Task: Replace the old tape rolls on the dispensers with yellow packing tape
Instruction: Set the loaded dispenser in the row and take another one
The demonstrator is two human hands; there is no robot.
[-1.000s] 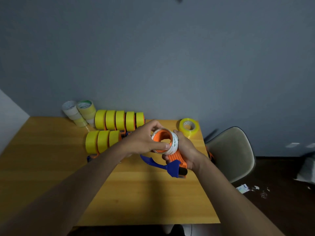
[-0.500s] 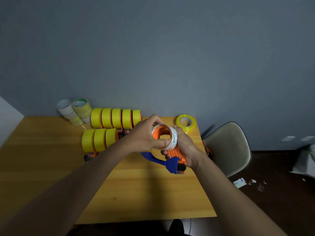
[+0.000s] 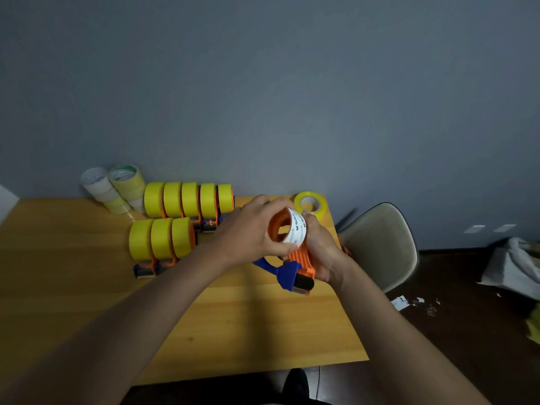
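Note:
An orange and blue tape dispenser (image 3: 295, 266) is held above the wooden table (image 3: 87, 287). My right hand (image 3: 321, 249) grips its orange body from the right. On its orange hub sits a nearly spent white tape roll (image 3: 298, 228), and my left hand (image 3: 248, 232) grips that roll from the left. A loose yellow packing tape roll (image 3: 311, 203) lies at the table's far right corner. Several dispensers carrying yellow rolls (image 3: 187, 200) stand in two rows at the back, with a nearer group (image 3: 160, 239) in front.
A stack of old pale and white tape rolls (image 3: 112, 187) leans against the grey wall at the back left. A beige chair (image 3: 380, 244) stands off the table's right edge. Paper scraps (image 3: 409, 302) lie on the dark floor.
The camera has tipped slightly, shifting the scene. My left hand has turned on the white roll, which now shows more of its printed outer face. The dispenser stays in my right hand.

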